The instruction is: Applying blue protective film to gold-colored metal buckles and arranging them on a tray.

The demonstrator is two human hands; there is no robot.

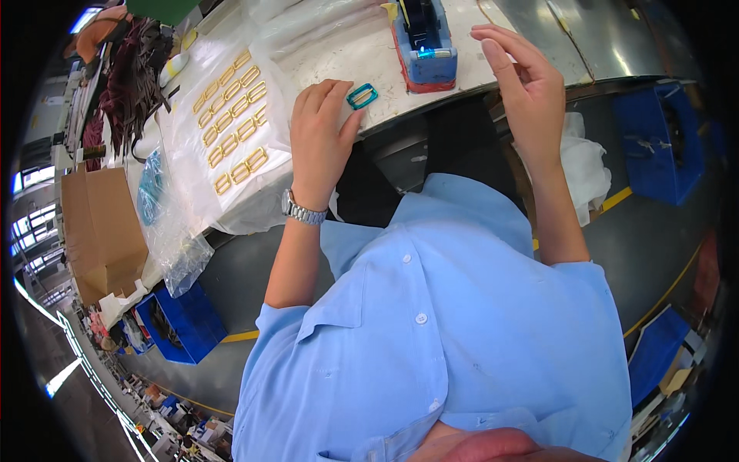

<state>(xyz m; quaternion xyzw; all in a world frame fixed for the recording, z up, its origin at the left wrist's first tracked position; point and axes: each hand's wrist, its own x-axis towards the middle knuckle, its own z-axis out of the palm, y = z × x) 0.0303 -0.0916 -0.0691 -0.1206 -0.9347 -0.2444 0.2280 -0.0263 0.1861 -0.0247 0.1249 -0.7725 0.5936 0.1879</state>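
My left hand (pixel 319 135) rests on the near edge of the white worktable, fingers stretched and thumb apart, with nothing visible in it. Just right of its fingertips lies a slider buckle (pixel 373 95), teal around the rim with gold showing inside. To the right, my right hand (pixel 531 92) is raised beside a blue tape dispenser (pixel 443 71) with a red base. Its fingers are loosely curved and a gap shows between thumb and index finger; I make out nothing held. Several gold slider buckles (pixel 223 123) lie in rows on white sheeting left of my left hand.
Beyond the buckle rows lies a clear plastic bag (pixel 178 254) with teal pieces (pixel 150 189). A cardboard box (pixel 100 231) and dark red strips (pixel 135 85) are at the far left. Blue bins stand on the floor at left (pixel 181 323) and right (pixel 654 146).
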